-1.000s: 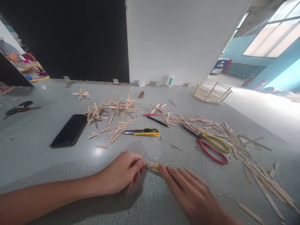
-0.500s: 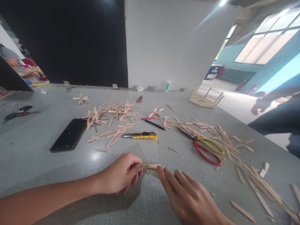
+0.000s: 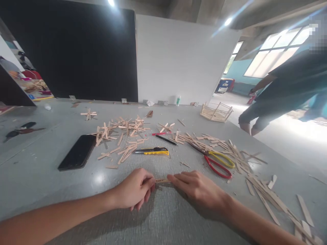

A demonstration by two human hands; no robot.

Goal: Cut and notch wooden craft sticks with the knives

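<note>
My left hand (image 3: 134, 189) is closed, pinching the left end of a short wooden stick piece (image 3: 161, 180) between thumb and fingers. My right hand (image 3: 196, 185) lies palm down with its fingers together, its fingertips on the right end of that same stick piece. Only a narrow strip shows between the two hands, with darker marks on it. Beyond them rests a yellow and black utility knife (image 3: 155, 151). To its right are scissors (image 3: 217, 163) with one red and one yellow handle.
A phone (image 3: 77, 152) lies at left. Loose wooden sticks (image 3: 130, 124) are heaped at mid-table, and more sticks (image 3: 270, 194) spread to the right. A pen (image 3: 166, 139) lies behind the knife. At the far right edge stands a stick frame (image 3: 217, 113). Beyond the table a person (image 3: 288, 85) walks.
My right hand has come in flatter and turned, its forearm now showing at lower right. The stick piece has tipped and looks thinner. The person at right has come further into view.
</note>
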